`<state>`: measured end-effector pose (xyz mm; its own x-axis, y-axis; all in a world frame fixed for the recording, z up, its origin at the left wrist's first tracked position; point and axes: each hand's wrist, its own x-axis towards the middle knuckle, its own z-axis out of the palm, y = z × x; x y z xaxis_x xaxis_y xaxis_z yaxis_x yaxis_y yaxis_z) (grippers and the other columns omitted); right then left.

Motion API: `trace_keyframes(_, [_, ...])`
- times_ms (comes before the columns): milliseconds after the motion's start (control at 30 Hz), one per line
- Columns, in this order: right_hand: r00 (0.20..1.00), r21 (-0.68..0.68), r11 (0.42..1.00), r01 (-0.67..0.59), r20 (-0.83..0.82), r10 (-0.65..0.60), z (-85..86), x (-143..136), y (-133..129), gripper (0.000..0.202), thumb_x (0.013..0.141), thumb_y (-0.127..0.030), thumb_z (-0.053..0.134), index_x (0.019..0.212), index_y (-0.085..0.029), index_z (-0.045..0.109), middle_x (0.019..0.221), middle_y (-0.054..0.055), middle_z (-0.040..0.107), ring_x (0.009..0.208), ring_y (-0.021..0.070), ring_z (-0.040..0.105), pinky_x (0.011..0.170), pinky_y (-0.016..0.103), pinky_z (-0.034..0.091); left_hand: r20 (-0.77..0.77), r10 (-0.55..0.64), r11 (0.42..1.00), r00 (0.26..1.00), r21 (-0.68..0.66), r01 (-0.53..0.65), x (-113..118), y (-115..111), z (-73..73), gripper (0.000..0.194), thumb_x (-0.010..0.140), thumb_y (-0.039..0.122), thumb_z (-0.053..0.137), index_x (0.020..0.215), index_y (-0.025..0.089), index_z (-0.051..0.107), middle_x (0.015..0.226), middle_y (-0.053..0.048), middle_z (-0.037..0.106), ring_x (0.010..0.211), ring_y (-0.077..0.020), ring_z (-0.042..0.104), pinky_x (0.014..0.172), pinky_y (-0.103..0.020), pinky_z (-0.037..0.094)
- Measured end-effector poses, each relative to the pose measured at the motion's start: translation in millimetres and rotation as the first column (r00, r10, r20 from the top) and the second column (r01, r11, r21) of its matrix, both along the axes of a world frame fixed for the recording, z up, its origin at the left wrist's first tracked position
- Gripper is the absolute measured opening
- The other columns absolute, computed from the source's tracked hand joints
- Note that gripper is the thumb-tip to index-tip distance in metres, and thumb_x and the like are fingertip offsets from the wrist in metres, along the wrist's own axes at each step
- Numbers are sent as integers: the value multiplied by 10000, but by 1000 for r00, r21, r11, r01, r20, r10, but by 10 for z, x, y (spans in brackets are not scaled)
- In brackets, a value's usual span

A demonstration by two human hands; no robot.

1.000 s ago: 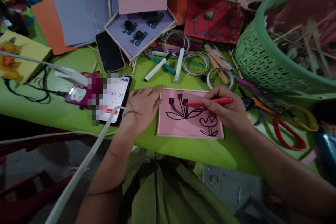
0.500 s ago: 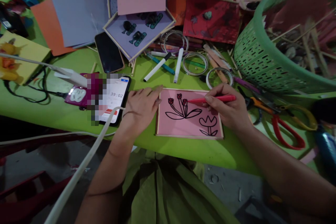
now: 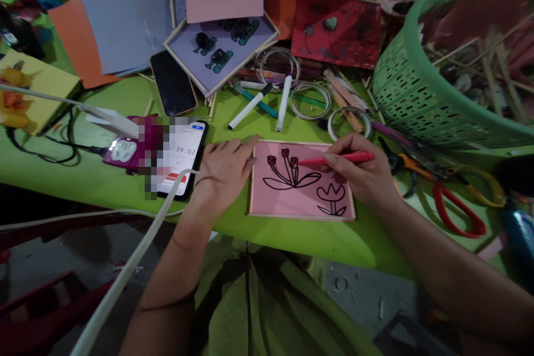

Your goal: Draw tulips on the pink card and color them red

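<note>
Currently at red-on-flower step, judging by tip position; left of centre, phone (image 3: 181,158) beside left hand (image 3: 219,175), which lies flat, fingers extended, at the framed pink card's left edge; framed pink card (image 3: 287,203) mid-frame, three small red blooms, plain outlined tulip (image 3: 331,194) lower right on it; right hand (image 3: 365,175), right of centre, pinches red marker (image 3: 348,157), tip at rightmost small bloom (image 3: 294,162); another mark there calls for small strokes, card steady

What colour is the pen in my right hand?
Red, perhaps pinkish; it shows best in the head view.
</note>
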<state>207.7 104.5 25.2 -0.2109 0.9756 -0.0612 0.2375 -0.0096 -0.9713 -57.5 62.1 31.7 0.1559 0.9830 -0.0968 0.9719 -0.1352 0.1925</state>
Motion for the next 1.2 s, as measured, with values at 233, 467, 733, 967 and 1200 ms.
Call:
trace_keyframes(233, [1000, -6, 1000, -9, -8, 9, 8, -1, 3, 359, 808, -499, 877, 751, -241, 635, 678, -18, 620, 554, 128, 571, 502, 277, 492, -15, 12, 1000, 1000, -21, -12, 14, 5, 23, 444, 1098, 271, 475, 1527, 262, 588, 1183, -102, 758, 1132, -306, 699, 936, -443, 470])
trace_keyframes(467, [999, 3, 999, -49, 8, 49, 26, 7, 1, 353, 830, -499, 864, 764, -240, 633, 671, -11, 616, 533, 122, 549, 474, 272, 448, -16, 9, 1000, 1000, -25, -9, 13, -3, 25, 443, 1103, 263, 468, 1530, 237, 584, 1212, -107, 758, 1153, -312, 696, 949, -447, 462])
trace_keyframes(733, [998, -12, 998, -66, 1, 66, 46, 3, 0, 445, 781, -601, 894, 747, -236, 639, 665, -8, 613, 532, 124, 558, 461, 263, 433, -9, 12, 1000, 1000, -16, -12, 6, -5, 6, 462, 1101, 262, 475, 1553, 261, 572, 1171, -101, 757, 1142, -308, 697, 942, -439, 462])
trace_keyframes(967, [999, -26, 999, -43, -22, 43, 13, 7, -6, 323, 811, -447, 881, 765, -230, 647, 672, -15, 617, 523, 109, 557, 468, 257, 433, -7, 16, 1000, 1000, -19, -16, 7, -3, 16, 453, 1100, 264, 483, 1542, 249, 585, 1166, -107, 755, 1136, -309, 702, 948, -438, 462])
trace_keyframes(1200, [998, -22, 998, -57, -10, 57, 22, 7, -6, 346, 805, -475, 880, 755, -231, 640, 670, -14, 609, 544, 121, 567, 465, 258, 432, -15, 16, 1000, 1000, -22, -16, 12, 0, 13, 451, 1099, 253, 493, 1539, 236, 589, 1206, -113, 757, 1154, -322, 710, 957, -460, 474])
